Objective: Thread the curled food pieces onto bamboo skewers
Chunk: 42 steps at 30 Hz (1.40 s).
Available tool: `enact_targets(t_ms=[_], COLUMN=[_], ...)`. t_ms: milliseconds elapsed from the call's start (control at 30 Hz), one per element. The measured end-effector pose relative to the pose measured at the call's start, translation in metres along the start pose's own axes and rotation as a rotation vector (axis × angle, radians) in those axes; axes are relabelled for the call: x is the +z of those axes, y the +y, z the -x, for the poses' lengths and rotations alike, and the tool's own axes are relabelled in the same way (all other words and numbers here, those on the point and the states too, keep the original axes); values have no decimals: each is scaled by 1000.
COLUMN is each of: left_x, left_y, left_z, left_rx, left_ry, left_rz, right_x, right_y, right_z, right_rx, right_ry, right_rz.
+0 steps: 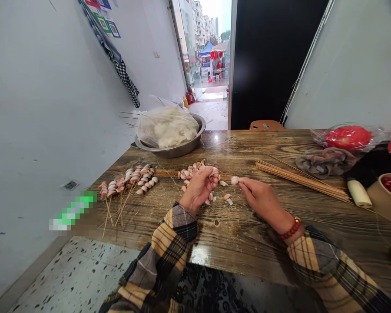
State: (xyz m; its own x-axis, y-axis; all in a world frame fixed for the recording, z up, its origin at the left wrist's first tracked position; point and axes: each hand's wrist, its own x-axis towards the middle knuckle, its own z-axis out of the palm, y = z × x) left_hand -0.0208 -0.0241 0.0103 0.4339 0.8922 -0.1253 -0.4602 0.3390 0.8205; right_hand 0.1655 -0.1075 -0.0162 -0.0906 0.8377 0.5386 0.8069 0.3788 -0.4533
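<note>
My left hand (201,188) is closed, palm side up, over the middle of the wooden table. A pinkish garlic clove (214,171) shows at its curled fingers; whether a skewer runs through it, I cannot tell. To its right, my right hand (263,198) pinches a pale garlic clove (235,180) between thumb and fingertips. Behind and under the left hand lies a loose pile of garlic cloves (186,173), and a few single cloves (227,197) lie between the hands. Garlic skewers (130,177), several side by side, rest at the left with their bare stick ends towards me.
Bare bamboo skewers (299,179) lie in a bundle at the right. Beyond them are a crumpled cloth (326,162), a red bundle in plastic (348,137) and a tub of red fruit (379,198). A metal basin (179,150) holding a plastic bag stands at the back left.
</note>
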Motion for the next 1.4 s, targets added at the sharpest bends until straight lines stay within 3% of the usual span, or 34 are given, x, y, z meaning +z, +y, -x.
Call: enact_targets(t_ms=[1400], left_x=[1], left_y=[-3], left_z=[0], left_rx=[124], left_ry=[34], left_rz=[-12], right_x=[-3], right_y=[-5], right_z=[1], right_rx=[24], right_ry=[-30], right_rz=[86])
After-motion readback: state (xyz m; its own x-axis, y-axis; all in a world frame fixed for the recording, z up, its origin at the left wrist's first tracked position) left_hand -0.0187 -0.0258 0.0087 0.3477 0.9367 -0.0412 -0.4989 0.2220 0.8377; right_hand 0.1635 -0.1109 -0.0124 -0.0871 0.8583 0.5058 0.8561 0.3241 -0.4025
